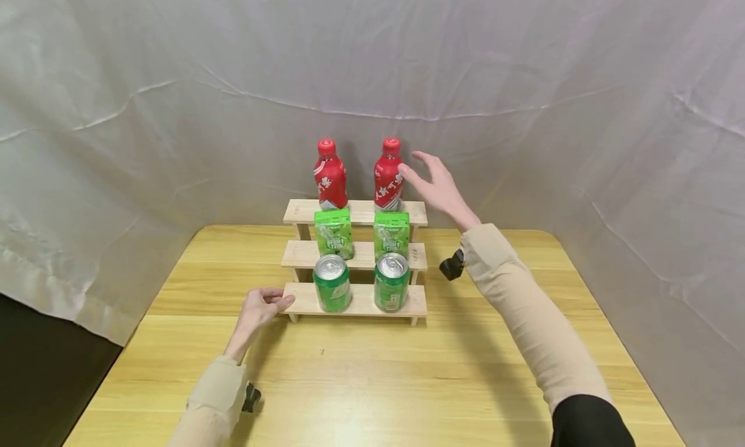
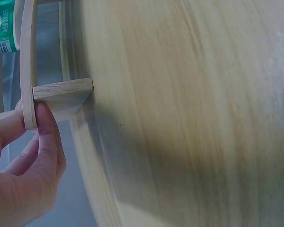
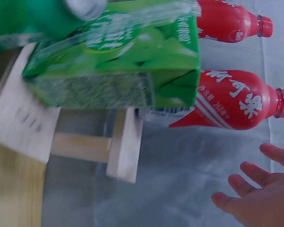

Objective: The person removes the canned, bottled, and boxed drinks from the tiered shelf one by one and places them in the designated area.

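A three-step wooden display rack (image 1: 302,253) stands on the table. My left hand (image 1: 260,312) is at the left end of its lowest board; in the left wrist view the thumb and fingers (image 2: 48,137) pinch that board's end (image 2: 28,71). My right hand (image 1: 438,187) is beside the right red bottle (image 1: 388,178) on the top step, fingers spread. The right wrist view shows a gap between these fingers (image 3: 244,184) and the bottle (image 3: 236,97). Another red bottle (image 1: 331,182) stands upright to its left.
Two green drink cartons (image 1: 334,232) (image 1: 391,233) sit on the middle step, and two green cans (image 1: 332,285) (image 1: 391,284) on the lowest. The wooden table (image 1: 372,382) extends in front of the rack. Grey cloth (image 1: 372,59) hangs behind and along the sides.
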The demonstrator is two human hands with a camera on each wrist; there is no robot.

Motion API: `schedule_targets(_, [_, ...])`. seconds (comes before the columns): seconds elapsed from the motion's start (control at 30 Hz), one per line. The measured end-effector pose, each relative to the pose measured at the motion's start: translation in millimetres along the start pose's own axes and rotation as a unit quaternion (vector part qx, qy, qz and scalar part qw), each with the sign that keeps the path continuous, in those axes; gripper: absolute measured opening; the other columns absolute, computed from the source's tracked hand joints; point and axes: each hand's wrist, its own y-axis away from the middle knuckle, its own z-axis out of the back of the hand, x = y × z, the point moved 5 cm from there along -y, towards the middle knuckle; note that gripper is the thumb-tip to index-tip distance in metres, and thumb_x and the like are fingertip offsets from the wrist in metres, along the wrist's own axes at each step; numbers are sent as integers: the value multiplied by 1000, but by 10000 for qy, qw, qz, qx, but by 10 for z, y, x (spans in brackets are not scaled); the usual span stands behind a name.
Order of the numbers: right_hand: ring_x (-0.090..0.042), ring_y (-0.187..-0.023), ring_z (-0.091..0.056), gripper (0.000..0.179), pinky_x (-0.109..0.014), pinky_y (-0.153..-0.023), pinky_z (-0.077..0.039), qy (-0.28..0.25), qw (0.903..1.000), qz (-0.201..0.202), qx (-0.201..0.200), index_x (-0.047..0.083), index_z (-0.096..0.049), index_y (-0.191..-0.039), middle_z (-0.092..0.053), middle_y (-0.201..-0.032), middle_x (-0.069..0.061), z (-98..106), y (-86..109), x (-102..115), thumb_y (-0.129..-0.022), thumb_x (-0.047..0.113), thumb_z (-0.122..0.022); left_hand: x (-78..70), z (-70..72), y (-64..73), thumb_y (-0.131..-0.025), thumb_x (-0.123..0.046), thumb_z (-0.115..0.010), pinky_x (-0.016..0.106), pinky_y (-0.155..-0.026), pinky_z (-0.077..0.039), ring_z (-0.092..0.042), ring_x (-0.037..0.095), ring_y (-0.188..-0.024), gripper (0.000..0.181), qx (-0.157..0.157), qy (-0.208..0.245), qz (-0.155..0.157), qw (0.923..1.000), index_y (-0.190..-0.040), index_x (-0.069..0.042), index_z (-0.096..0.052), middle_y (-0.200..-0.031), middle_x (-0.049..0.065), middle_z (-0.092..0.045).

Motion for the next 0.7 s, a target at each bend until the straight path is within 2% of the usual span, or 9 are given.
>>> schedule_targets(0.2, [-35, -151, -31, 63, -50, -126, -26, -205, 9995, 58, 225, 5, -34, -155, -34, -162, -20, -106, -138, 105, -104, 37, -51, 6, 3, 2, -95, -23, -71, 38, -92, -58, -67, 30, -104, 50, -68, -13, 53, 10000, -127, 13, -59, -120, 31, -67])
schedule_targets(0.4, [-37, -151, -31, 62, -51, -126, -26, -538, 9975, -74, 445, 3, -29, -156, -32, -162, -22, -183, -193, 129, -106, 35, -48, -2, -11, -10, -95, -22, -70, 37, -90, -58, -69, 29, -101, 48, -63, -110, 45, 9999, -125, 13, -60, -120, 31, -67])
schedule_targets(0.53, [-37, -148, -36, 59, -51, -124, -30, -796, 9956, -50, 483, 0, -33, -154, -39, -157, -24, -207, -223, 140, -107, 32, -48, 8, -14, -16, -95, -21, -71, 36, -89, -59, -69, 26, -98, 46, -85, -115, 58, 9999, -124, 14, -61, -119, 31, -68])
schedule_targets(0.7, [-37, -142, -45, 51, -50, -121, -36, -860, 9952, 107, 452, -3, -43, -146, -51, -147, -25, -218, -258, 168, -107, 28, -50, 13, -7, -20, -95, -20, -70, 35, -88, -59, -70, 27, -98, 46, -126, -157, 15, 9998, -124, 14, -61, -118, 31, -68])
